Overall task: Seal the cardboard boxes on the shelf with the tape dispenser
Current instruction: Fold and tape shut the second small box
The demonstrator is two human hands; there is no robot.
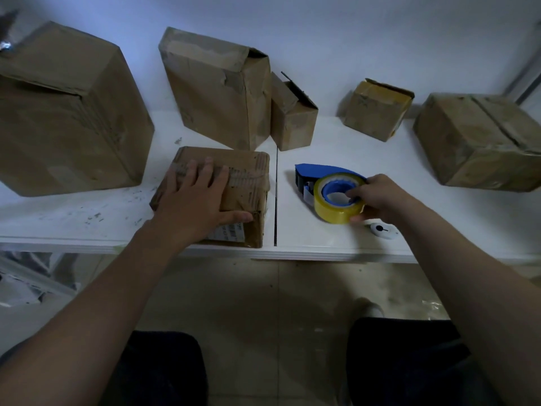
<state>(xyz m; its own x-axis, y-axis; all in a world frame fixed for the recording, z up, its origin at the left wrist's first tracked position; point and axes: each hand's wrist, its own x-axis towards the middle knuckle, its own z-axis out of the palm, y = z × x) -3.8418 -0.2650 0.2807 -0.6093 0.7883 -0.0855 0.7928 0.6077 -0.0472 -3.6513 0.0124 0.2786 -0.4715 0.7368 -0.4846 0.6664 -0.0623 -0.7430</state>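
Left hand (195, 200) rests flat on a closed box (246, 183); right hand (380, 197) grips the tape dispenser (330, 186).

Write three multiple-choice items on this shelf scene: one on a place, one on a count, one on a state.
1. Where does the tape dispenser lie?
A. On the big left box
B. On the shelf, right of the flat box
C. On the floor

2. How many cardboard boxes are on the shelf?
A. Three
B. Nine
C. Six

3. What is the left hand doing?
A. Resting flat on the flat box
B. Gripping the dispenser
C. Hanging below the shelf

Answers:
1 B: the dispenser sits on the white shelf beside the flat box, with the right hand on its roll.
2 C: six boxes show.
3 A: the palm and spread fingers lie on the box top.
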